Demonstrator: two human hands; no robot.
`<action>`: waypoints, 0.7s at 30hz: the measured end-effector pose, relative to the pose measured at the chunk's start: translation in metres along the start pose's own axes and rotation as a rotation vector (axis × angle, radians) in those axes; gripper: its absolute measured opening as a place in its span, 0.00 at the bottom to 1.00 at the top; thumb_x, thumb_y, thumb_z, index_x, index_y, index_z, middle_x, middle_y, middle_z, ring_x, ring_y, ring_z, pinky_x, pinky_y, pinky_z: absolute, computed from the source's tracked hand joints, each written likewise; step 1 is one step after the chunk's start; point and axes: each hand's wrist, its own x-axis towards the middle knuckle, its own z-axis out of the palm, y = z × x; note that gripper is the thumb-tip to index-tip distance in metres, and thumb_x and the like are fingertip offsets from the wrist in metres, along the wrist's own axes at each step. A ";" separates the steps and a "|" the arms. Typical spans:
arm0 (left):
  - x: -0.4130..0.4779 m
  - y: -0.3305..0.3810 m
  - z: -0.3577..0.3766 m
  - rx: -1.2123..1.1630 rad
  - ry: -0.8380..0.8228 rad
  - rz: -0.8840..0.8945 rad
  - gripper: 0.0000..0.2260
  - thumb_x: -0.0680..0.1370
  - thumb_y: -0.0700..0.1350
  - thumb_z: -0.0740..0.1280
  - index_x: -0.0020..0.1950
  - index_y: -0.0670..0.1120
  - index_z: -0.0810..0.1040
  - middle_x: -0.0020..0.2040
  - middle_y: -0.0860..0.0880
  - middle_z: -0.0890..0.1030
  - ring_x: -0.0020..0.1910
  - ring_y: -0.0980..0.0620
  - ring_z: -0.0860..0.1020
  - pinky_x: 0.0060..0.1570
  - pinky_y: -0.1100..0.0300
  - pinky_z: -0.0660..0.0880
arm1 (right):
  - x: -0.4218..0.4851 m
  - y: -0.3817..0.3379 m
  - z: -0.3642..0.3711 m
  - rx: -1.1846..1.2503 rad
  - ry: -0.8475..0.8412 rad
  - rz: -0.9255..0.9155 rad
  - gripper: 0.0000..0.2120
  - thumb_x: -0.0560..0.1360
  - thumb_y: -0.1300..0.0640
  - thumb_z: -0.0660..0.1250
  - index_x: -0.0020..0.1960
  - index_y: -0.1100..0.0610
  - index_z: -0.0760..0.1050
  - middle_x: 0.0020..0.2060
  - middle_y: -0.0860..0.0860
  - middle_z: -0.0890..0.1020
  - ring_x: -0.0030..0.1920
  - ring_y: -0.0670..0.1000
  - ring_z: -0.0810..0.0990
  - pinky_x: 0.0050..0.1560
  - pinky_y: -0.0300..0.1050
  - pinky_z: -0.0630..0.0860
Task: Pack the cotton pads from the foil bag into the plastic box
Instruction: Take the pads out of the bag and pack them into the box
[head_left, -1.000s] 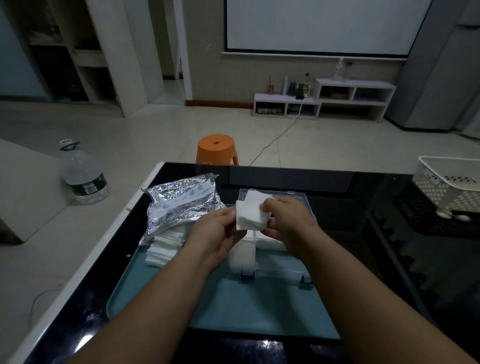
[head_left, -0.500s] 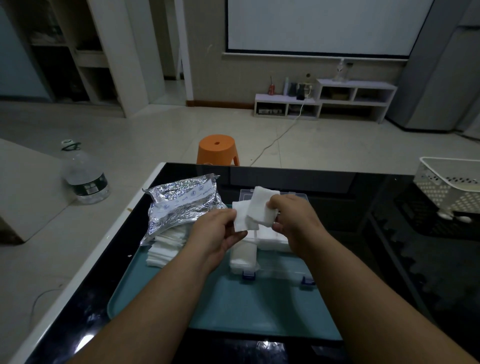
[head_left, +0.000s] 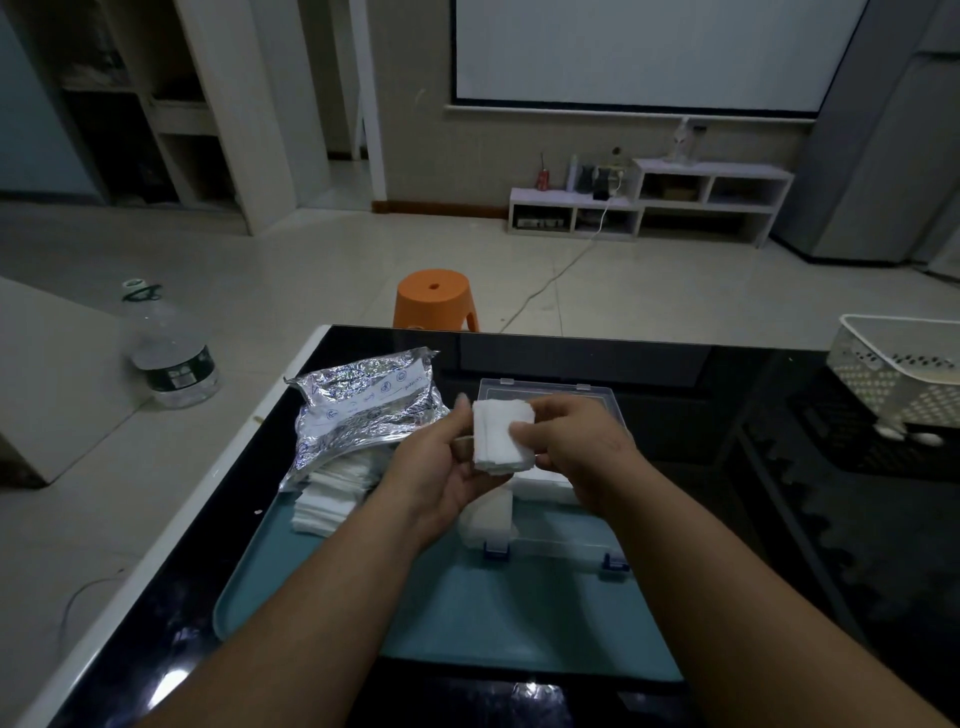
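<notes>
When starting at the near edge of the teal tray (head_left: 467, 623), find only bare tray. Next, near the tray's middle, the clear plastic box (head_left: 563, 543), open, two blue clips (head_left: 615, 562) on its near wall, lid (head_left: 545, 388) tipped back toward the far edge. At the box's left end, packed cotton pads (head_left: 488, 519) in a white block; more white behind, partly hidden by the hands.

Just above the box, held up in the air, one small stack of cotton pads (head_left: 501, 434). Left hand (head_left: 441, 470) curled around it from the left and from under, thumb up beside its left edge. Right hand (head_left: 584, 447) pinching its right side, one fingertip pressed flat on the front. Looks like squaring up the stack before putting it down into the box.

Easy to go wrong from here. Soft, thin, light sheets: let go on one side too soon and lose them, fanned out all over the tray. Push down crooked and catch the box wall, or bump the pads already inside.

Farther, at the tray's far left corner, the crinkled foil bag (head_left: 363, 402), mouth open, with a loose pile of pads (head_left: 324, 493) spilling along the tray's left edge, plenty left to pack. At the far right edge of the tabletop (head_left: 675, 374), a white basket (head_left: 893, 374). Past the far edge, on the floor, an orange stool (head_left: 435, 299) and, off to the left, a big water bottle (head_left: 174, 358).
</notes>
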 end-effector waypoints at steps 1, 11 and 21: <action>0.000 0.000 0.000 0.034 -0.006 0.006 0.10 0.81 0.46 0.63 0.49 0.40 0.80 0.43 0.40 0.84 0.37 0.47 0.84 0.40 0.54 0.82 | 0.000 0.000 0.000 0.010 0.007 0.001 0.12 0.75 0.63 0.69 0.58 0.55 0.74 0.49 0.52 0.78 0.47 0.50 0.79 0.40 0.40 0.78; 0.007 -0.003 -0.005 0.230 0.128 0.121 0.03 0.76 0.41 0.68 0.43 0.47 0.78 0.39 0.48 0.82 0.39 0.51 0.78 0.38 0.58 0.70 | -0.001 -0.001 0.004 0.151 -0.029 0.126 0.16 0.73 0.65 0.70 0.54 0.50 0.68 0.57 0.61 0.76 0.50 0.59 0.83 0.47 0.51 0.83; -0.002 0.000 0.002 -0.167 -0.086 0.002 0.18 0.74 0.53 0.66 0.45 0.38 0.84 0.44 0.40 0.83 0.40 0.46 0.82 0.53 0.48 0.75 | -0.012 -0.008 0.009 0.260 -0.135 0.077 0.15 0.73 0.68 0.69 0.53 0.57 0.66 0.53 0.57 0.80 0.46 0.58 0.84 0.46 0.51 0.83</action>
